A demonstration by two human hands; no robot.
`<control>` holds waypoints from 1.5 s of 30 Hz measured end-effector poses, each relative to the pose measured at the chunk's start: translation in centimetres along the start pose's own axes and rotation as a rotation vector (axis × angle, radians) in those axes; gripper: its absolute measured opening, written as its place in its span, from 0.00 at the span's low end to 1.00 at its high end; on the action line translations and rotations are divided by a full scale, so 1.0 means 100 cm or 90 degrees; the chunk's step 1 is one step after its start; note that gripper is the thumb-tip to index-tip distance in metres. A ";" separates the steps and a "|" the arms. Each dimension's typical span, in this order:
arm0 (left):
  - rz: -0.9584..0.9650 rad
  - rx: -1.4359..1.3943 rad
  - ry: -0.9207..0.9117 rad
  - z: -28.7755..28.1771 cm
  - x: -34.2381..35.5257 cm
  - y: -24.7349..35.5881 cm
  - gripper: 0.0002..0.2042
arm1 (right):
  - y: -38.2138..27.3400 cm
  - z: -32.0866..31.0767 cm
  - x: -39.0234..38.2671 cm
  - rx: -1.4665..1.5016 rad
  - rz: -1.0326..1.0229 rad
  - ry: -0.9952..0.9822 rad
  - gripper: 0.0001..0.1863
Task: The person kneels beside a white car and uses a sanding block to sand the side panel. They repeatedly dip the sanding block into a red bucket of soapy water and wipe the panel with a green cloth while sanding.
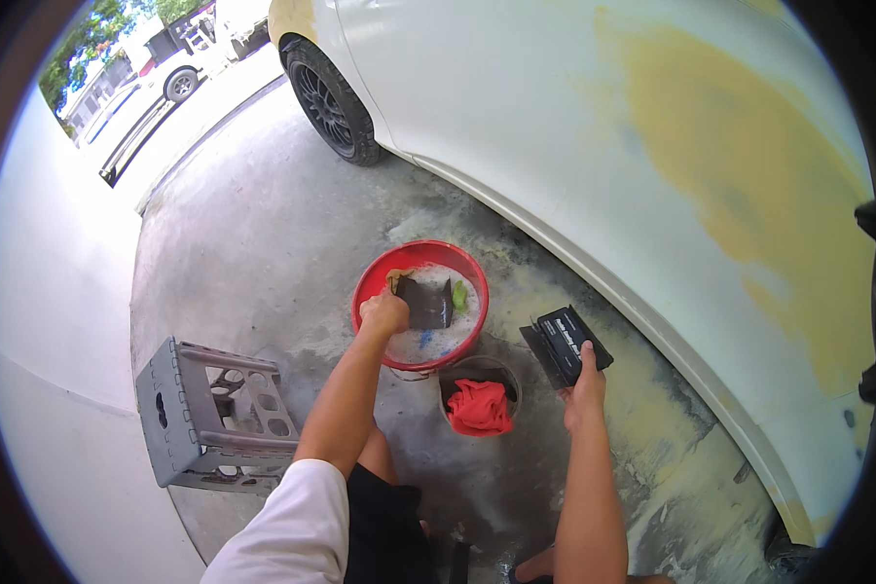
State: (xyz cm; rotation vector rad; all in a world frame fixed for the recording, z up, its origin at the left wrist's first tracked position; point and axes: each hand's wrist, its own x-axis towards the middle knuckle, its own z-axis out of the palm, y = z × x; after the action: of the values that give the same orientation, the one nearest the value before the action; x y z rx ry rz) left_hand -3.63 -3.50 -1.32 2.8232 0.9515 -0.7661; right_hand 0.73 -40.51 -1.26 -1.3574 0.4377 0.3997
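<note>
Over the red bucket (371, 282), my left hand (384, 313) pinches the edge of a dark grey sheet that looks like sandpaper (424, 304). The sheet lies at the surface of the whitish, foamy water. Next to it in the bucket are a bright green piece (459, 296) and a bit of blue; a yellowish-brown thing (396, 277) shows by my fingers. To the right, my right hand (585, 391) grips a flat black sanding block (566, 346) with pale printing, thumb on top. A dark flap sticks out along its left side.
A smaller bucket (444, 375) with a red cloth (480, 407) touches the red one. A grey folding stool (180, 419) stands at left. A pale car (516, 107) with yellowish patches (740, 156) runs along the right, its wheel (331, 102) farther off. A white wall (49, 321) bounds the left.
</note>
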 end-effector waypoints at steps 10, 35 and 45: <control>0.229 -0.066 -0.159 0.087 0.089 -0.012 0.26 | -0.008 -0.004 -0.003 0.041 -0.051 -0.075 0.41; 0.178 -0.136 0.151 -0.073 -0.057 -0.004 0.21 | -0.044 0.070 -0.022 0.094 -0.114 -0.146 0.35; 0.254 -0.327 0.138 -0.178 -0.122 -0.016 0.19 | -0.045 0.175 -0.004 0.194 -0.179 -0.395 0.45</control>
State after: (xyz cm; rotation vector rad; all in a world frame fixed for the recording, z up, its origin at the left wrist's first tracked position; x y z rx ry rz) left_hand -5.18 -5.11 20.19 2.5303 0.4779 -0.1421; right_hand 3.85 -24.05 5.44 -0.9178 -0.2004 0.4729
